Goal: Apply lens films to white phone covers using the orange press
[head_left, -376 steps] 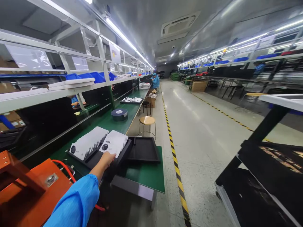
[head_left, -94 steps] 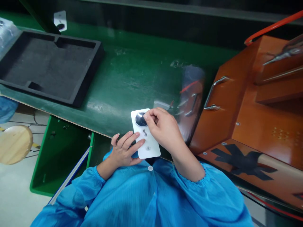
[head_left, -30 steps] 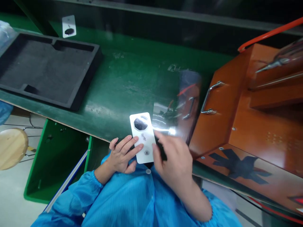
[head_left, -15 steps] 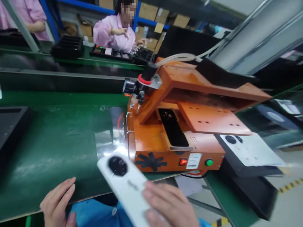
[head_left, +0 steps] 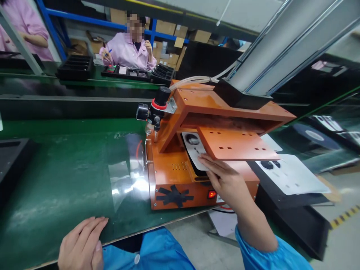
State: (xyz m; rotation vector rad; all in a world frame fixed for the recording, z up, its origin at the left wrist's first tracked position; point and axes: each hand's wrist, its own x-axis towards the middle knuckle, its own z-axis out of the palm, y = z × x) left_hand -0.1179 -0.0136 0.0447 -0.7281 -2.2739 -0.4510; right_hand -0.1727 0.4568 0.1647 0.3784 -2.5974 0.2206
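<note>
My right hand (head_left: 223,174) reaches into the orange press machine (head_left: 174,161), its fingers gripping the lower end of a white phone back cover (head_left: 197,150). This cover has a large round camera area near its far end. It lies over a dark phone (head_left: 199,171) in the machine's tray, beside the orange upper plate (head_left: 239,144). The cover's right edge is partly hidden by that plate and my fingers. My left hand (head_left: 84,242) rests at the front edge of the green table (head_left: 64,180), fingers stretched out, holding nothing.
Transparent film (head_left: 123,183) lies left of the machine, and a black tray (head_left: 14,157) at far left. White sheets with camera cut-outs (head_left: 295,174) lie on black trays to the right. A pressure regulator (head_left: 157,108) juts from the machine's left side. A co-worker (head_left: 129,48) sits opposite.
My right hand has carried the white cover forward from the table's front edge onto the phone in the machine. My left hand has moved slightly right onto the table edge.
</note>
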